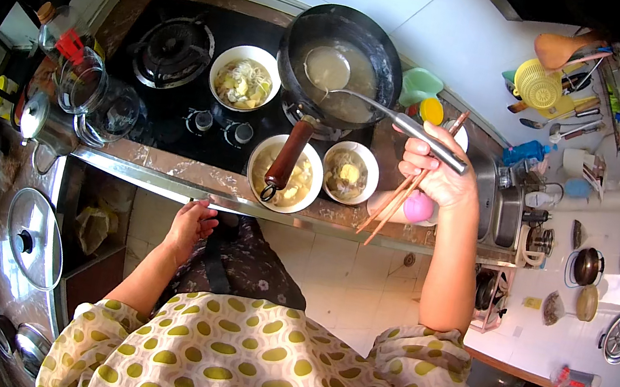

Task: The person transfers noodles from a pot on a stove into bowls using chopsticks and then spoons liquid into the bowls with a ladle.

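My right hand (443, 170) grips the steel handle of a ladle (328, 68) together with a pair of wooden chopsticks (397, 208), whose tips point down toward the counter's front edge. The ladle's bowl is in cloudy broth inside a black wok (348, 21). The wok's wooden handle (290, 156) points toward me over a white bowl (312, 197) of soup with yellow pieces. Beside it stands a smaller bowl (348, 172) of soup. Another bowl (244, 81), with noodles and yellow pieces, rests on the stovetop. Empty, my left hand (194, 226) hangs by the counter edge, its fingers loosely curled.
A bare burner (174, 51) is on the left of the stove. Glass jars (82, 82) and a steel pot (51, 122) crowd the left corner, near a glass lid (36, 239). A pink object (418, 207) and the sink (507, 211) lie right.
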`<action>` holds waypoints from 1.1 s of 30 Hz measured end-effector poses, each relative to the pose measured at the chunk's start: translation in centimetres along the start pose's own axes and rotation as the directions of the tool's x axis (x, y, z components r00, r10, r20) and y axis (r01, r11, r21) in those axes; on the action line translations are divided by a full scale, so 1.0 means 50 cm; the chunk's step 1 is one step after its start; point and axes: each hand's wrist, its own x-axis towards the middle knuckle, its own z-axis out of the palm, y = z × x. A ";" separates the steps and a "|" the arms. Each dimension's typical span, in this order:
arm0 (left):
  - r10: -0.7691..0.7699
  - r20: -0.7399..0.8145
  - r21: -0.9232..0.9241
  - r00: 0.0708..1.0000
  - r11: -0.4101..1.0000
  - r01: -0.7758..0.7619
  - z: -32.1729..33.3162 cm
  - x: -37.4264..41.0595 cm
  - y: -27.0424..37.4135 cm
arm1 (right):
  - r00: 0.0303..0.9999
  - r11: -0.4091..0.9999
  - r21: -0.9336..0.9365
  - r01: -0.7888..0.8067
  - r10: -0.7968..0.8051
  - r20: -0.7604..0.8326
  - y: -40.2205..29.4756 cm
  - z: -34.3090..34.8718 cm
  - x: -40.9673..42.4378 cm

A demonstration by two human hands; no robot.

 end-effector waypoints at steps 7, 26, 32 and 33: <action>-0.001 0.005 0.013 1.000 1.000 0.001 -0.003 0.001 -0.001 | 1.000 0.997 0.077 0.025 -0.026 0.013 -0.021 -0.001 -0.043; -0.043 0.039 0.043 0.998 0.998 0.041 -0.025 0.030 -0.017 | 0.969 0.994 0.002 0.109 -0.106 -0.225 0.072 -0.027 -0.297; -0.045 0.047 0.106 0.998 0.994 0.040 -0.013 0.023 -0.006 | 0.935 0.998 0.017 0.068 -0.057 -0.349 0.140 -0.041 -0.317; -0.045 0.052 0.116 0.998 0.993 0.038 -0.011 0.022 -0.004 | 0.926 0.998 0.025 0.062 -0.048 -0.373 0.151 -0.042 -0.314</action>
